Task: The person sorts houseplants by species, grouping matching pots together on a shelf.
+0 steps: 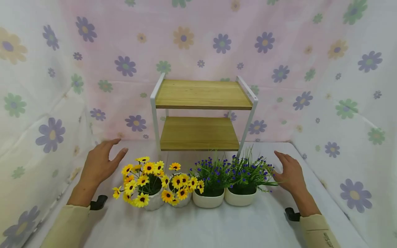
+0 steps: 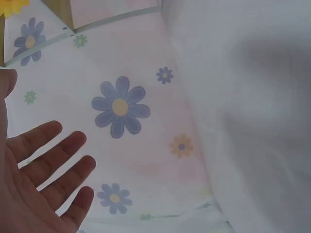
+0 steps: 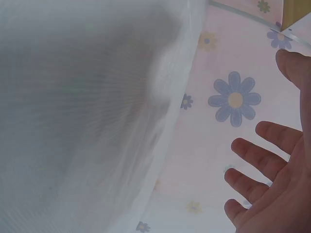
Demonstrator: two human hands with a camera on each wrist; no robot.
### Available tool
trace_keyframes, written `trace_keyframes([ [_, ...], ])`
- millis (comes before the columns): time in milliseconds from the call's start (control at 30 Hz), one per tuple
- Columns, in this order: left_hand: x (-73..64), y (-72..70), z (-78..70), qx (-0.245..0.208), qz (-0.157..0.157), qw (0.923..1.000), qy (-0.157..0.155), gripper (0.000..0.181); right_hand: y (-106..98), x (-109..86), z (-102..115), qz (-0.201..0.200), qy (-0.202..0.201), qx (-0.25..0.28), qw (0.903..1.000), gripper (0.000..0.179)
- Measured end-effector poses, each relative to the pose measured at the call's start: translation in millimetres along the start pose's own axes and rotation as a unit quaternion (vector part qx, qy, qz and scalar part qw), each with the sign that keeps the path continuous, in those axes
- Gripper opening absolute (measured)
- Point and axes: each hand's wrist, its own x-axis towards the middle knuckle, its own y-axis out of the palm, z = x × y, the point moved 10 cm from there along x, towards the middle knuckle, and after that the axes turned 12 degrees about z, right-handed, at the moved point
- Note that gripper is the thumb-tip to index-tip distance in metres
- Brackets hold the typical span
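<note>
My left hand (image 1: 100, 163) is at the left of the table, fingers relaxed and spread, holding nothing. Nearest to it is a potted plant with yellow flowers (image 1: 142, 181) in a white pot (image 1: 154, 202). A smaller pot of yellow flowers (image 1: 180, 186) stands beside that one. Two cream oval pots follow to the right, a left one (image 1: 208, 200) and a right one (image 1: 240, 198), both with grass and small purple flowers. My right hand (image 1: 289, 172) hovers by the rightmost plant's leaves; whether it touches them I cannot tell. In both wrist views the fingers are apart.
Behind the pots stands a two-tier shelf with a wooden top board (image 1: 203, 93), a lower board (image 1: 200, 134) and a white frame (image 1: 156, 120). Flower-printed cloth (image 1: 198, 41) encloses the white table (image 1: 198, 229) at the back and sides.
</note>
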Motion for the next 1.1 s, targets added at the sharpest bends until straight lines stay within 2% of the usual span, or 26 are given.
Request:
trace_keyframes([
  [167, -1.3, -8.6, -8.2, -0.039, -0.003, 0.9989, 0.024, 0.056, -1, -0.2, 1, -0.011, -0.019, 0.007, 0.9997, 0.077],
  [333, 0.5, -15.7, -20.4, -0.067, -0.004, 0.997, 0.04, 0.051, 1, -1.0, 3, 0.0, -0.031, 0.022, 0.9993, 0.079],
  [567, 5.0, -25.2, -36.5, -0.117, 0.009, 0.9916, 0.054, 0.044, 6, -3.7, 11, 0.036, -0.037, 0.051, 0.9974, 0.081],
  [900, 17.4, -27.8, -58.9, -0.147, 0.046, 0.9862, 0.061, 0.042, 9, -12.3, 26, 0.085, -0.043, 0.055, 0.9939, 0.073],
  [1100, 24.3, -30.8, -75.9, -0.159, 0.06, 0.9825, 0.076, 0.039, 14, -19.8, 30, 0.123, -0.063, 0.085, 0.9867, 0.077],
])
